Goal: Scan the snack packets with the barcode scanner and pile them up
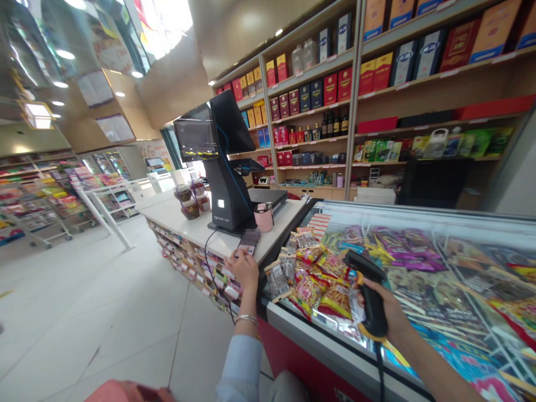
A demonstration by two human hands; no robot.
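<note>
My right hand [387, 307] is wrapped round the handle of a black and yellow barcode scanner [371, 298], its cord hanging down. The scanner's head is above several yellow and red snack bags [310, 293] on the glass top of a chest freezer [293, 329]. Clear packets with wooden sticks [278, 279] lie at the left of the bags. My left hand [245, 268], with a bracelet at the wrist, reaches to the white counter's edge. Its fingers are curled at the near end of a phone [250, 241], whose far part is blurred.
A black cash register [226, 195] stands on the white counter [196, 226], with a pink cup [263, 218] beside it and dark jars [190, 206] at its left. A cable [207, 262] hangs over the counter's front. Shelves of boxed goods [310, 95] line the back wall.
</note>
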